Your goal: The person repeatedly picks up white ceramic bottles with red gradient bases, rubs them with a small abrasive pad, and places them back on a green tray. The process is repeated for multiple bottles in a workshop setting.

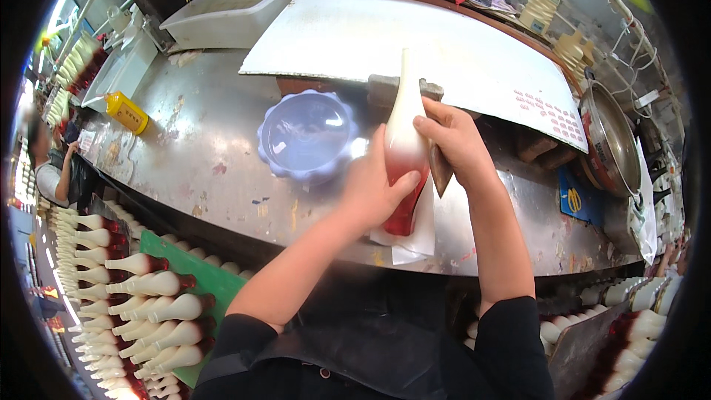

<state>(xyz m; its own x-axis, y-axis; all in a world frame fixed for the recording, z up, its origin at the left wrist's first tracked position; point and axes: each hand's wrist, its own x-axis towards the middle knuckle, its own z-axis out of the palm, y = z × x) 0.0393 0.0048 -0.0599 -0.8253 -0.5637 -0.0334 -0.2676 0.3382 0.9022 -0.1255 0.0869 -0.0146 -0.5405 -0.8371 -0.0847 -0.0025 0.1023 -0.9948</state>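
A bottle-shaped vase (409,105), cream white above and shading to glossy red at its base, stands tilted in front of me. My left hand (369,191), slightly blurred, is around its lower body, thumb over the red part. My right hand (452,133) grips its right side below the neck. A brown pointed piece (441,172) shows beneath my right hand; its kind is unclear. White paper or cloth (414,250) lies under the vase's base. To the left sits a blue scalloped basin (308,133) that appears to hold clear liquid.
Behind the vase, a white board (444,39) bears rows of small stickers (549,115). A yellow bottle (126,113) lies on the metal table (211,166). A metal pan (610,136) leans at right. Many similar vases (161,305) crowd the lower left by a green board (214,283). A person (53,172) is at far left.
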